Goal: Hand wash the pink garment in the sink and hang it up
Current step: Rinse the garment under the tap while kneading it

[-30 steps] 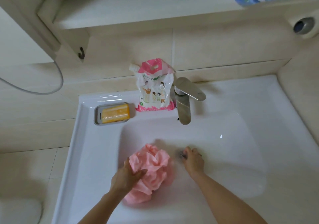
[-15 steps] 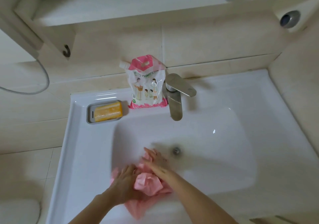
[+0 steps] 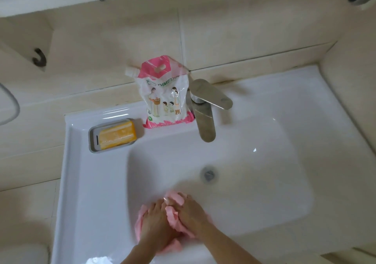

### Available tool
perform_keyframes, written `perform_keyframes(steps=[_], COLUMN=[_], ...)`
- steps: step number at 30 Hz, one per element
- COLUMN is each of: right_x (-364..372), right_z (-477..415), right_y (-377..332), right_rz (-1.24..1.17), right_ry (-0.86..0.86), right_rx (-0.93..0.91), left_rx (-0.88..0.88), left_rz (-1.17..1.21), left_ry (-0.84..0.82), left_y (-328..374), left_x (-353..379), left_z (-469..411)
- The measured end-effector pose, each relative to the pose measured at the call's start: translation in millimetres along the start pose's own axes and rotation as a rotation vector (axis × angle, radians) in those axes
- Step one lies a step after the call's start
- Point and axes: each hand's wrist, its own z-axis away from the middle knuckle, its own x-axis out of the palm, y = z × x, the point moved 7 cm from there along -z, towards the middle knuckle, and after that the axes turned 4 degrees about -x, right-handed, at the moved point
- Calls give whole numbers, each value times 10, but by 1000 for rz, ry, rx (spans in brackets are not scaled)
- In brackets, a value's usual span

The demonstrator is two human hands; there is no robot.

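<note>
A second ago my right hand (image 3: 193, 215) was off at the drain (image 3: 208, 174) while the left hand (image 3: 156, 225) alone held the pink garment (image 3: 175, 199). Now the right has come back and both are clamped on the cloth, which has moved from mid-basin to about 6 o'clock in the sink (image 3: 67, 182), close to the near wall. I read that as the drain business being finished and the scrubbing or squeezing step under way, with hanging up still to come. The left hand lies over the left side of the wad, fingers curled into it and pointing toward 1 o'clock. The right grips the right side with its knuckles up, and folds of fabric bulge out between the two hands and past the fingertips at 12 o'clock. Both wrists come in from the near edge. The drain sits uncovered at 1 o'clock from the hands. I see no stream from the tap (image 3: 205, 125) at 12 o'clock, and I cannot tell whether water stands in the basin. The detergent pouch (image 3: 164, 99) and the bar of soap (image 3: 117, 134) stand on the back ledge at 11 and 10 o'clock.
</note>
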Motion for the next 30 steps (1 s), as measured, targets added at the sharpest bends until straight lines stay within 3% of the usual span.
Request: perform_keyframes(steps=[6,12,15,20,24,30], right_x=[-73,-69,-84,-124,-130,-196], right_z=[-124,-251,-260,-250,-289,-108], right_y=[73,101,135,179,211,156], right_rz=[103,213,247,170,221,53], right_ry=[96,154,184,200,230,213], right_rx=[71,95,144,235,240,240], left_rx=[52,-24,22,208,196,84], left_rz=[-57,5,36,-67,-38,99], left_ry=[-30,-97,-40,11,-99,-6], left_y=[37,-2,40,183,130,75], left_x=[56,163,99,-14,41,20], left_z=[-128,-220,-250,-276,-301,-192])
